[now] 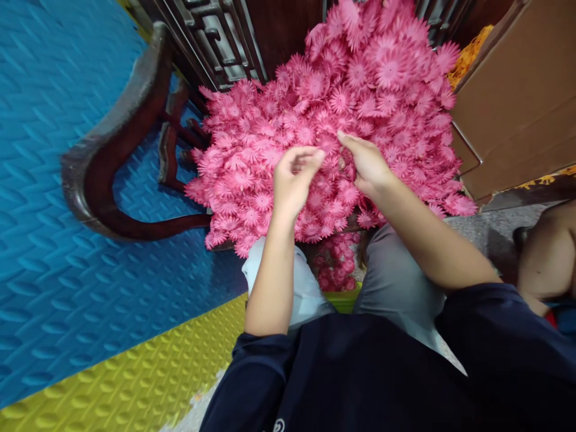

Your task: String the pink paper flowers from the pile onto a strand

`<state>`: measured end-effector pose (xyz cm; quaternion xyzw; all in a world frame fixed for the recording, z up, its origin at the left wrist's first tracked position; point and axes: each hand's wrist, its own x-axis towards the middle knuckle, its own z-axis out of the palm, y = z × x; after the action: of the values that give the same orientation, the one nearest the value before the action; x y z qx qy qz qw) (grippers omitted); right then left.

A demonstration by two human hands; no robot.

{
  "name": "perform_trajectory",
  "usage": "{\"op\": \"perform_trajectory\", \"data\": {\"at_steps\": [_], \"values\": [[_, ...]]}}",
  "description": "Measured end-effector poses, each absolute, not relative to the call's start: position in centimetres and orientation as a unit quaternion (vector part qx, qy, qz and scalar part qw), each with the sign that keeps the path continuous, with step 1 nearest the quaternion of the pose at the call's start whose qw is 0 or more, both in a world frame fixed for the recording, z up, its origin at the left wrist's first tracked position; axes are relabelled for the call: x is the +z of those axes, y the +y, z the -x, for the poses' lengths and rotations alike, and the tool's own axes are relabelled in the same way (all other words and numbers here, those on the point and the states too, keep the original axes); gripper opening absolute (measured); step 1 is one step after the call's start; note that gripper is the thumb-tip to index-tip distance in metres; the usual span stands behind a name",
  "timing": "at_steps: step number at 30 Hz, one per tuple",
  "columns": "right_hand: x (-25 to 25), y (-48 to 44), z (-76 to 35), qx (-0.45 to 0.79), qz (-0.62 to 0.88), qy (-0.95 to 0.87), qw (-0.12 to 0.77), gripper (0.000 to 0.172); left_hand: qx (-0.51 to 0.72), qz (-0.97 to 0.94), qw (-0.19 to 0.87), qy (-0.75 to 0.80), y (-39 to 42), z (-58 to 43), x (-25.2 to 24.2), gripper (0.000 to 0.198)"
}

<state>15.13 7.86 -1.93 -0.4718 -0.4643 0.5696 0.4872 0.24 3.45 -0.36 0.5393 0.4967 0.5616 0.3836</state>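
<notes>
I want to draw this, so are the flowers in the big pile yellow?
No, the flowers that the left hand and right hand reach into are all pink.

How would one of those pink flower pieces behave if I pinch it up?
Probably light and floppy: the pink flowers look thin, with fine petals. Likely to drag neighbours along, since they lie heaped and overlapping.

Over heaped pink flowers (360, 78), left hand (292, 183) and right hand (366, 165) close together.
</notes>
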Motion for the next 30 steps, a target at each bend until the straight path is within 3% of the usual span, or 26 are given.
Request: {"op": "perform_trajectory", "data": {"at_steps": [3,12,18,27,30], "values": [[-1.4,7.2,-14.3,0.575,0.469,-0.435,0.51,0.037,0.478,-0.587,0.448,0.475,2.8,-1.4,0.2,0.027],[-0.6,6.6,-13.8,0.564,0.474,-0.458,0.497,0.029,0.485,-0.629,0.358,0.491,2.2,-1.6,0.7,0.017],[-0.7,6.8,-13.7,0.581,0.475,-0.435,0.498,0.029,0.469,-0.642,0.37,0.48,2.1,-1.9,0.4,0.006],[0.6,6.1,-14.1,0.515,0.483,-0.478,0.523,0.027,0.547,-0.547,0.224,0.593,2.9,-0.8,0.1,0.01],[0.3,6.2,-13.8,0.55,0.463,-0.498,0.485,0.034,0.543,-0.556,0.207,0.595,2.8,-0.9,0.2,0.01]]}}
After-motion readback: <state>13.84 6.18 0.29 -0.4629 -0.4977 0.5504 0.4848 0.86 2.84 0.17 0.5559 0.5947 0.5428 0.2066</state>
